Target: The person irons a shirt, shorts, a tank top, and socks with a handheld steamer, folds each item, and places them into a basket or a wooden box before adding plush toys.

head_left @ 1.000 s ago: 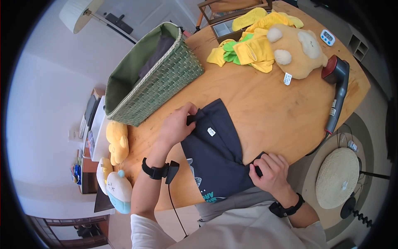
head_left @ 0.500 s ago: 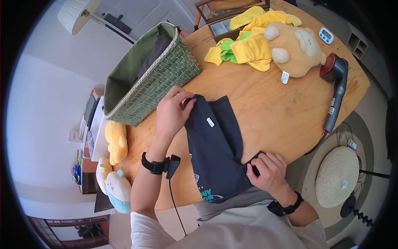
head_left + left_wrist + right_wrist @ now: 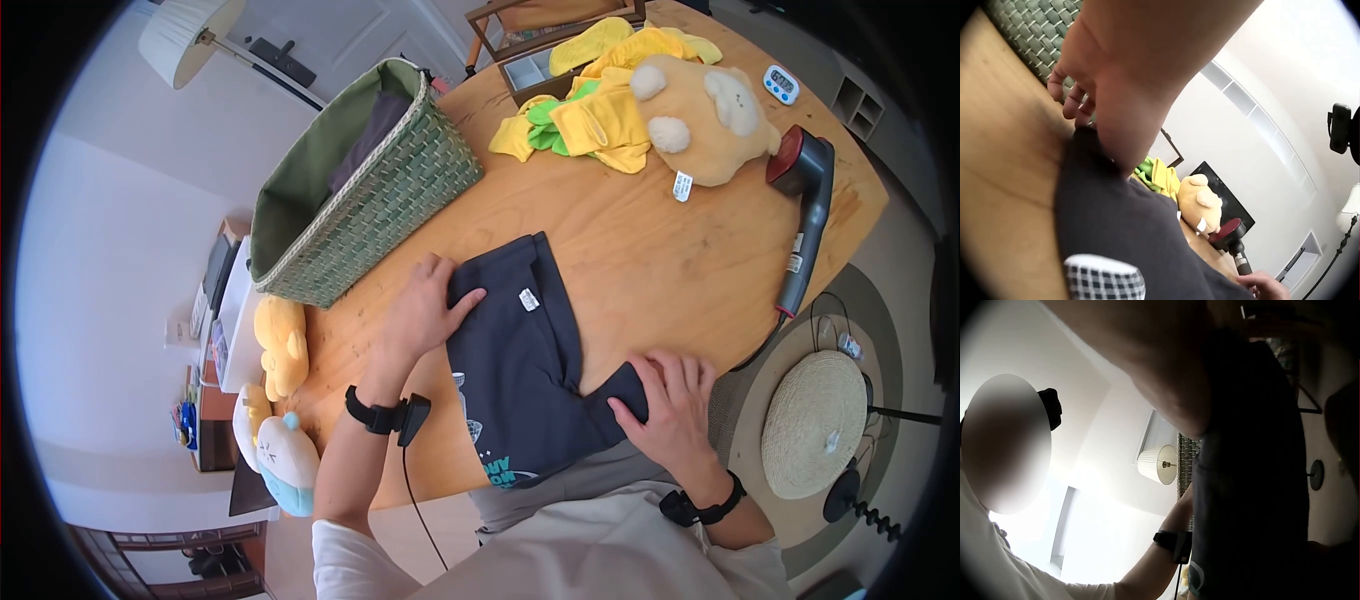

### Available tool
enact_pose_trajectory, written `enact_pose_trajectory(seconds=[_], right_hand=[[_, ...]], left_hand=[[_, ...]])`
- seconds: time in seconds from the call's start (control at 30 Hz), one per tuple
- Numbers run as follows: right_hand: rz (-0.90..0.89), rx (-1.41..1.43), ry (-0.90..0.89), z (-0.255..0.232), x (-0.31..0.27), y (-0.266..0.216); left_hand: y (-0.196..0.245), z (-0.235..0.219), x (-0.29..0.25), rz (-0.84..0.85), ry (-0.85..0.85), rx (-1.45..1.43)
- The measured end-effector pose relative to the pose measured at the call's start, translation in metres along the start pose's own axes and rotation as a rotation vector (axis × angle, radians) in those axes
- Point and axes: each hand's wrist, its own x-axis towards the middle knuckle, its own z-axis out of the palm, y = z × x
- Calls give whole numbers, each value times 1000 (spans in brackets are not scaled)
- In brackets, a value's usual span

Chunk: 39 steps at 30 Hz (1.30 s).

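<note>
On the brown wooden tabletop [image 3: 690, 260], a dark cloth garment [image 3: 510, 380] lay between 2 loosely opened hands: the left hand [image 3: 420, 310] rested its thumb on it, the right hand [image 3: 680, 410] touched its edge, neither clenched. Nearby, a green woven, lined basket [image 3: 400, 225] held dark cloth [image 3: 375, 140]; a brown wooden box [image 3: 532, 94] showed pale compartments.

Setting: a home
Tan plush toy [image 3: 705, 145]: on the wooden table [image 3: 660, 270]
Pleated lampshade [image 3: 183, 45]: beyond the table
Round woven cushion [image 3: 812, 425]: low beside the table
</note>
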Motion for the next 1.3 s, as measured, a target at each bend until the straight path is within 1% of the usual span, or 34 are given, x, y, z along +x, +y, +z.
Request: enact_pose_trajectory(seconds=[0.03,0.07,0.13,0.17,0.2,0.23,0.27,0.3,0.33,0.4,0.47,0.5,0.53,0.57,0.6,0.63,0.67,0.7,0.73,0.77,0.8,0.87,0.9,0.97,1.03,1.1,1.13,1.2,1.23,1.3], right_hand=[[15,19,-21,0,-3,2],[10,15,-24,-1,-2,3],[-79,75,-29,-2,-2,4],[-80,75,-33,-2,0,3],[-72,95,-83,-1,5,0],[-66,115,-130,0,11,-3],[-70,116,-132,3,18,-6],[7,152,-99,8,27,-9],[85,188,-65,12,35,-10],[113,200,-83,4,46,-12],[-22,195,-155,-10,49,-10],[-62,181,-333,-24,50,-8],[-61,179,-339,-29,47,-6],[-84,178,-394,-33,41,-4],[-107,178,-452,-36,35,-4],[-108,179,-466,-39,31,-3],[-103,157,-523,-42,29,-3],[-98,136,-579,-43,26,-2],[-103,134,-588,-41,23,-1],[-122,106,-553,-37,21,0],[-144,78,-516,-35,20,1],[-168,73,-518,-37,20,2],[-183,72,-514,-38,21,2],[-190,88,-503,-40,22,2],[-191,104,-492,-41,23,5],[-250,120,-442,-41,22,11],[-250,117,-441,-41,21,10],[-186,108,-443,-42,21,5],[-187,107,-445,-42,21,1],[-115,126,-441,-44,20,-7]], left_hand=[[-10,12,-4,140,51,-46],[-13,14,-10,136,55,-51],[-20,17,-17,89,184,-97],[-32,18,-14,19,244,-109],[-28,0,-14,-90,243,-134],[-43,-2,-9,-58,348,-82],[-53,-6,-6,-27,457,-27],[-57,-6,-7,-58,504,-73],[-60,-5,-11,-60,511,-69],[-35,-16,-32,120,495,37],[-12,-19,-64,190,229,23],[2,-19,-82,226,99,-5],[16,-21,-101,287,-24,-66],[27,-18,-120,345,-149,-131],[35,-8,-138,382,-235,-150],[43,1,-155,416,-320,-171],[48,12,-169,407,-320,-182],[52,23,-181,430,-305,-55],[54,30,-189,454,-289,74],[55,30,-193,471,-294,151],[52,33,-195,465,-290,145],[45,41,-200,562,-68,213],[43,43,-203,556,-62,211],[39,43,-209,527,-24,-64],[35,38,-211,521,-42,-103],[32,35,-212,519,-60,-142],[31,35,-214,526,-65,-147],[32,34,-217,533,-67,-153],[32,34,-219,519,-79,-161],[34,33,-223,500,-93,-170]])
